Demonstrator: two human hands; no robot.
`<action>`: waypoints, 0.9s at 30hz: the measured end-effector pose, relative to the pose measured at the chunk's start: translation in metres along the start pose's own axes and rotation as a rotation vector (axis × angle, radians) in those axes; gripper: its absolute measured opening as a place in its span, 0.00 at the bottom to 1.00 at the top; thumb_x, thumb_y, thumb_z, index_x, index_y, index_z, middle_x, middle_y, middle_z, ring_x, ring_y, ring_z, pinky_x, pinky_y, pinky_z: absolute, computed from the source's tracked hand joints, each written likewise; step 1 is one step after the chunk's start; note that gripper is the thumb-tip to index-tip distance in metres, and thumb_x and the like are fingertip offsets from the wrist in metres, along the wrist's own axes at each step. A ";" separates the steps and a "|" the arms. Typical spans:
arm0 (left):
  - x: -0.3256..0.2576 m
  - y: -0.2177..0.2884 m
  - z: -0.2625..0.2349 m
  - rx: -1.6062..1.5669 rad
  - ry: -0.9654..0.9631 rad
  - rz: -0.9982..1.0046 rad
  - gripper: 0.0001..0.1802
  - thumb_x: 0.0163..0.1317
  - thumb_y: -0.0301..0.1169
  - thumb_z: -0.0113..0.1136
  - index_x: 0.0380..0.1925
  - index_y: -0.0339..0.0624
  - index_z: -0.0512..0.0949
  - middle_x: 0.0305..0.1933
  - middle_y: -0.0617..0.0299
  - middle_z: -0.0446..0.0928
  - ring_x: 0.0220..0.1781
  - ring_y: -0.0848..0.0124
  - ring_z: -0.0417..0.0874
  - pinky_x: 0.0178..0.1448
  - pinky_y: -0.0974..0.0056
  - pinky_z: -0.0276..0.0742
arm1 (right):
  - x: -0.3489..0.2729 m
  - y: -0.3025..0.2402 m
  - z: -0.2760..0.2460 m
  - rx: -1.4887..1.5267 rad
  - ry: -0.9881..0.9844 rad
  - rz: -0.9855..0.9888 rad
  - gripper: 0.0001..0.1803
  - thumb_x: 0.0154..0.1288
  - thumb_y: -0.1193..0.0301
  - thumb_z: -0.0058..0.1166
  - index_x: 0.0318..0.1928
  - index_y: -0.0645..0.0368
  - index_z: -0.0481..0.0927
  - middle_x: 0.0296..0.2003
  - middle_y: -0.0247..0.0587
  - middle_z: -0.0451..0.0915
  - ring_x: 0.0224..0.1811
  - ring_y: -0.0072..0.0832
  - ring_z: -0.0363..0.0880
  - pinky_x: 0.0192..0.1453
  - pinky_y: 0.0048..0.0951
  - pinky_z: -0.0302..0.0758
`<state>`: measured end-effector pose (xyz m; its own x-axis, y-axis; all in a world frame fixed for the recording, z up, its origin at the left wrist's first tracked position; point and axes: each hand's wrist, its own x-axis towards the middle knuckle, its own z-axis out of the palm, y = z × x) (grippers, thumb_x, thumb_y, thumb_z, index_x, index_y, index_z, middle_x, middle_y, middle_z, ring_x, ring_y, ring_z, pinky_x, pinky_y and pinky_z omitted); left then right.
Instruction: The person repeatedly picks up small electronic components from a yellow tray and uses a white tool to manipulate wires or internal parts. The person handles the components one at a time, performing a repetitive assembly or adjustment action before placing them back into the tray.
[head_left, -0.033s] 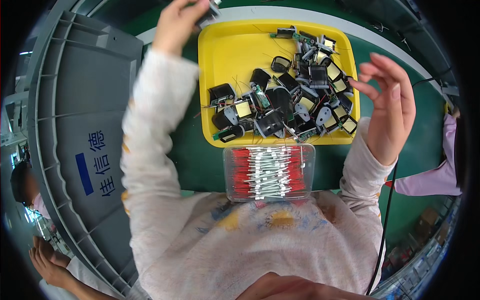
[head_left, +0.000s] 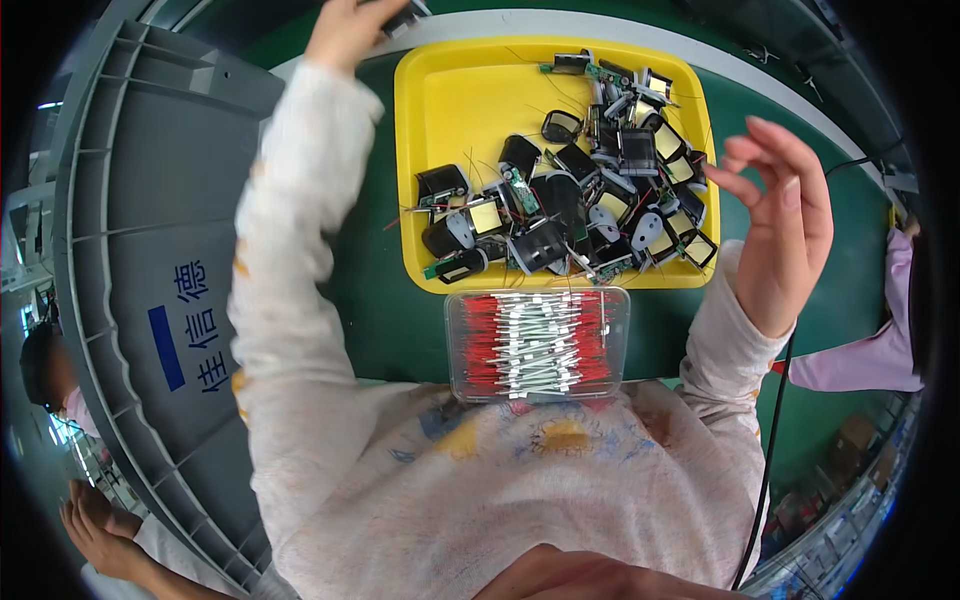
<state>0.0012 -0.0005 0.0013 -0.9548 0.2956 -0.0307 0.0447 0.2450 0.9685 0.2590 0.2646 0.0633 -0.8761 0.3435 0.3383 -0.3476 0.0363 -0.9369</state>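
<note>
At the top edge, beyond the far left corner of the yellow tray (head_left: 440, 90), my left hand (head_left: 345, 32) is closed on a small black plastic part (head_left: 405, 18). That hand and the part are cut off by the picture's edge. My right hand (head_left: 785, 225) is raised beside the tray's right rim, its fingers loosely bent and apart, with nothing in it. Inside the tray lie several black housings (head_left: 540, 245) with green circuit boards (head_left: 522, 192) and thin wires, heaped toward the right and near side. A clear plastic box (head_left: 622, 345) of red and white wire leads (head_left: 540, 345) stands between the tray and my body.
A large grey plastic crate (head_left: 160, 230) stands upright at my left. The green table (head_left: 400, 340) has a pale strip along its far side. A black cable (head_left: 775, 450) runs down at my right. Other people's arms show at the left (head_left: 110, 540) and right (head_left: 850, 355).
My left hand has moved up and slightly left with the black plastic part, further out of the picture. The right hand has barely shifted.
</note>
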 end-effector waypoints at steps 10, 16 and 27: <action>0.003 0.028 0.016 0.918 0.074 0.517 0.10 0.51 0.32 0.59 0.33 0.42 0.76 0.32 0.60 0.76 0.37 0.68 0.74 0.41 0.66 0.70 | -0.022 0.004 -0.027 -0.113 0.012 0.055 0.16 0.56 0.75 0.49 0.44 0.72 0.71 0.35 0.47 0.76 0.37 0.28 0.76 0.46 0.27 0.72; -0.054 0.051 0.082 0.883 -0.452 0.720 0.10 0.47 0.34 0.61 0.30 0.42 0.76 0.33 0.58 0.75 0.41 0.62 0.72 0.46 0.62 0.68 | -0.034 0.011 -0.031 -0.151 0.073 0.038 0.16 0.56 0.77 0.48 0.44 0.73 0.71 0.38 0.49 0.76 0.40 0.29 0.75 0.46 0.28 0.73; -0.086 -0.006 0.116 0.917 -0.380 0.477 0.10 0.46 0.34 0.61 0.28 0.40 0.77 0.31 0.53 0.76 0.37 0.56 0.76 0.41 0.59 0.71 | -0.062 0.010 0.000 -0.422 -0.549 0.021 0.09 0.47 0.77 0.56 0.33 0.64 0.78 0.31 0.40 0.77 0.31 0.27 0.73 0.34 0.25 0.70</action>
<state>0.1167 0.0797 -0.0304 -0.6355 0.7688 0.0715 0.7366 0.5760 0.3544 0.3102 0.2436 0.0329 -0.9622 -0.1724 0.2109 -0.2665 0.4351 -0.8600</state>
